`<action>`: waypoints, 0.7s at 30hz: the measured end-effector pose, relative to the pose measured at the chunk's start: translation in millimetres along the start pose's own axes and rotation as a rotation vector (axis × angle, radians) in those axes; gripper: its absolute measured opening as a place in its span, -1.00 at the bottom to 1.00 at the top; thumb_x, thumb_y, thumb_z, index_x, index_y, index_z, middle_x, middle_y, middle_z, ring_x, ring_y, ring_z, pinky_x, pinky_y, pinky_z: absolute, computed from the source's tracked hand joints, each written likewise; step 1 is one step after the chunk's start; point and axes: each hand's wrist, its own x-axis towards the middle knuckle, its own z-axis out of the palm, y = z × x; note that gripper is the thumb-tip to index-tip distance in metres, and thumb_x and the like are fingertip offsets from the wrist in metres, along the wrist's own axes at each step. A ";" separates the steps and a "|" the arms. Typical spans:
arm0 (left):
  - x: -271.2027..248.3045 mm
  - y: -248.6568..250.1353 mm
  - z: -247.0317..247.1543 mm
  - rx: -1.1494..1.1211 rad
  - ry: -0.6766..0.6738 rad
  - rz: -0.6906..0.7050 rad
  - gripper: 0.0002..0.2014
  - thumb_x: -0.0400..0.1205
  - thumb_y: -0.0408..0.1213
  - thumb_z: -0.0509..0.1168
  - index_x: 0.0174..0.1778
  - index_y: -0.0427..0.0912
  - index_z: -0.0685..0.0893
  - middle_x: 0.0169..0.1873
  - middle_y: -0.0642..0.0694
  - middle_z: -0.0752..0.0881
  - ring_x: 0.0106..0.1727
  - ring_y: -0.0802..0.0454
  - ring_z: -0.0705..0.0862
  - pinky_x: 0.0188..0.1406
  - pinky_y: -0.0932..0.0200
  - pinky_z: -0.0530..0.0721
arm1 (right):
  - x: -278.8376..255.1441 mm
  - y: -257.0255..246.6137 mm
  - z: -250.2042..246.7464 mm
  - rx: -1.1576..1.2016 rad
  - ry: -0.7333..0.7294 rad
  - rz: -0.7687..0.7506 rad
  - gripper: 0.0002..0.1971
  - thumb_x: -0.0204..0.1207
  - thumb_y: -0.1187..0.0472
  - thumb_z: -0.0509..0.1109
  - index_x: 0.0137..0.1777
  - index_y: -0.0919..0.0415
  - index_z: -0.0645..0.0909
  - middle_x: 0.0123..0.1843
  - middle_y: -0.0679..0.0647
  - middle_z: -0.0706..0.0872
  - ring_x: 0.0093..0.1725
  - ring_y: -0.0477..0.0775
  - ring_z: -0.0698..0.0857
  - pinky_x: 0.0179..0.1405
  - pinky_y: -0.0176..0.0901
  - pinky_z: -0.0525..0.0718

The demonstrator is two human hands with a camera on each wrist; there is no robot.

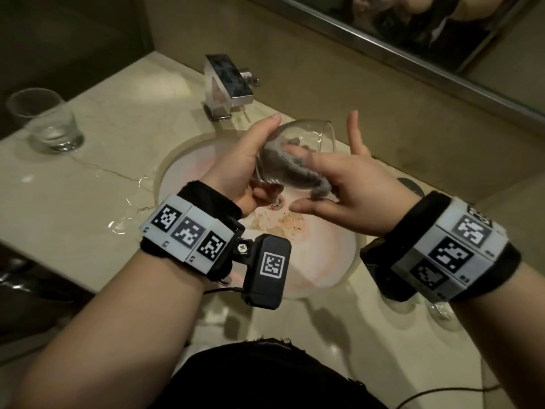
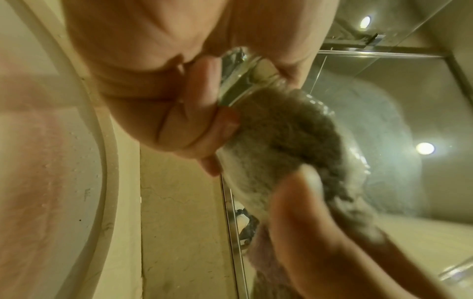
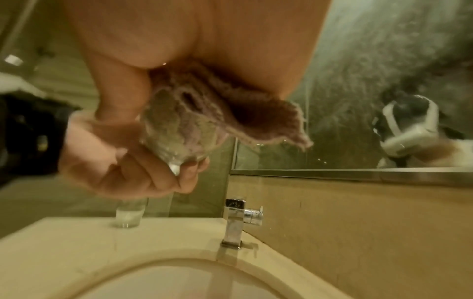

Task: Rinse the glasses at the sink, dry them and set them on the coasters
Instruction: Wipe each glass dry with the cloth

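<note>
My left hand point(image 1: 250, 166) grips a clear round glass point(image 1: 312, 134) by its bowl and base, tilted over the sink with the mouth facing right. A wadded grey cloth point(image 1: 292, 169) fills the inside of the glass. My right hand point(image 1: 333, 184) holds the cloth, with the middle fingers pushed into the glass, the index finger pointing up and the thumb stretched out. In the left wrist view the cloth point(image 2: 281, 141) shows through the glass wall point(image 2: 240, 81). In the right wrist view a cloth point(image 3: 256, 113) corner hangs out of the glass point(image 3: 176, 145). A second glass point(image 1: 44, 119) stands at the counter's far left.
The round sink point(image 1: 318, 261) lies below both hands, with brownish specks near its drain. A square chrome faucet point(image 1: 227, 84) stands behind it. Water is spilled on the marble counter point(image 1: 88, 187) left of the sink. Another glass point(image 1: 442, 312) shows under my right wrist. A mirror runs along the wall.
</note>
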 end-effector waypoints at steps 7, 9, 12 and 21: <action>-7.0 -0.7 10.2 -0.097 0.019 0.019 -0.49 0.66 0.18 0.02 -0.09 -0.23 0.59 -0.38 -0.20 0.55 -0.72 0.14 0.32 -0.80 0.48 0.24 | 13.8 -13.4 -4.1 -0.061 0.110 0.094 -0.36 0.38 -0.27 0.30 0.45 -0.03 0.49 0.05 -0.04 0.81 0.28 -0.03 0.67 0.40 -0.35 -0.60; -7.8 1.8 10.1 -0.039 0.051 0.048 -0.47 0.68 0.16 0.04 -0.07 -0.30 0.62 -0.40 -0.18 0.61 -0.72 0.14 0.37 -0.81 0.48 0.26 | 12.7 -9.7 2.9 0.064 0.150 0.204 -0.34 0.31 -0.24 0.40 0.43 -0.08 0.49 0.17 -0.05 0.77 0.46 0.00 0.50 0.44 -0.41 -0.40; -6.6 3.8 10.4 0.041 0.117 0.098 -0.35 0.63 0.22 0.12 0.29 -0.35 0.54 -0.13 -0.27 0.69 -0.58 0.11 0.53 -0.80 0.42 0.33 | 12.3 -4.2 7.2 0.297 0.193 0.300 -0.41 0.25 -0.13 0.53 0.31 -0.04 0.58 0.22 -0.06 0.74 0.55 0.10 0.39 0.53 -0.27 -0.22; -12.0 14.8 12.2 0.178 0.154 0.156 -0.20 0.52 0.39 0.07 0.36 -0.28 0.50 -0.07 -0.22 0.63 -0.43 0.06 0.56 -0.68 0.34 0.40 | 14.5 -7.9 19.7 0.482 0.329 0.360 -0.32 0.14 -0.24 0.57 0.26 0.00 0.62 0.15 -0.09 0.76 0.49 -0.04 0.46 0.62 -0.19 0.04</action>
